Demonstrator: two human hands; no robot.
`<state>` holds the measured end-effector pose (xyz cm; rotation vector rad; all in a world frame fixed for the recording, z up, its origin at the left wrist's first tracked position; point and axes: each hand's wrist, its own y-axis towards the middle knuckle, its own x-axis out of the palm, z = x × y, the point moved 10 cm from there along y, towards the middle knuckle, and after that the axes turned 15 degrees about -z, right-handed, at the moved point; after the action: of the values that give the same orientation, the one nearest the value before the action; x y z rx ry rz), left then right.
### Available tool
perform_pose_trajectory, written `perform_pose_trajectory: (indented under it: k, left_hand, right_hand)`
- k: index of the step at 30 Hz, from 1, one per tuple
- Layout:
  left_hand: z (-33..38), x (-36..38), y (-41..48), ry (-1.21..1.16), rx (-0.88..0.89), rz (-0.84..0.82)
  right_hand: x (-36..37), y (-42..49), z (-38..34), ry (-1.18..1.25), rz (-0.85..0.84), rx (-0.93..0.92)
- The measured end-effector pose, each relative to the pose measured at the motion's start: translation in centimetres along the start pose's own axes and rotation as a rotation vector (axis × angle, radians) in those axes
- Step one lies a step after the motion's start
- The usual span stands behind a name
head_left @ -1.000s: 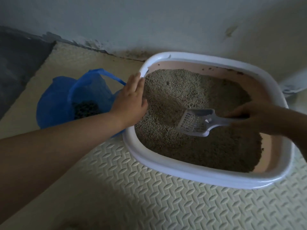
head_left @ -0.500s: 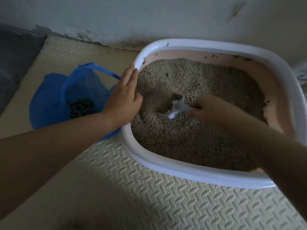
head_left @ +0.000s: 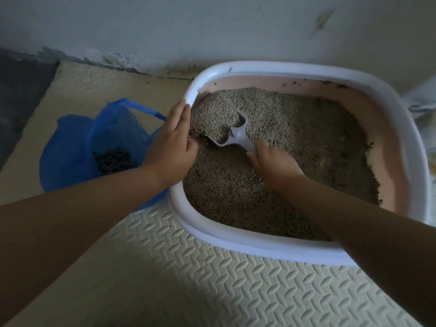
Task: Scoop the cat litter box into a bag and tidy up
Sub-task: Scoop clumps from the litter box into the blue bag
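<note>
A white-rimmed litter box (head_left: 236, 241) with pink inner walls holds grey-brown litter (head_left: 295, 142). My right hand (head_left: 271, 161) grips the handle of a pale grey scoop (head_left: 236, 135), whose head is dug into the litter near the box's left wall. My left hand (head_left: 172, 147) rests with straight fingers on the left rim of the box. Left of the box stands an open blue plastic bag (head_left: 70, 147) with dark clumps (head_left: 113, 159) inside.
The box and bag sit on a cream embossed foam mat (head_left: 212, 279). A pale wall with a stained base (head_left: 141, 31) runs behind them. Dark floor (head_left: 18, 95) lies at the far left. Some pale crumpled thing (head_left: 424, 100) shows at the right edge.
My right hand has pushed the scoop leftward and down into the litter, towards the left wall of the box. My left hand has stayed on the rim.
</note>
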<state>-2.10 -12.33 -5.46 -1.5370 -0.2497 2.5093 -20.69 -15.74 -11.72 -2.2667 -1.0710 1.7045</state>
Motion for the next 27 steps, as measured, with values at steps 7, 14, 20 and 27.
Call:
perform_pose_trajectory:
  k: [7, 14, 20, 27]
  left_hand:
    - [-0.3, 0.1, 0.2, 0.026, -0.020, -0.025]
    - [0.6, 0.4, 0.3, 0.184, 0.005, -0.054]
    - [2.3, 1.3, -1.4, 0.245, 0.088, -0.046]
    - [3.0, 1.3, -1.8, 0.322, 0.092, 0.003]
  right_hand:
    - [-3.1, -6.5, 3.3, 0.001, 0.028, -0.060]
    - [-5.9, -15.9, 8.4, 0.028, 0.101, -0.019]
    - [-6.1, -20.9, 11.1, 0.051, 0.163, 0.104]
    - [-7.5, -21.4, 10.6, 0.115, 0.233, 0.125]
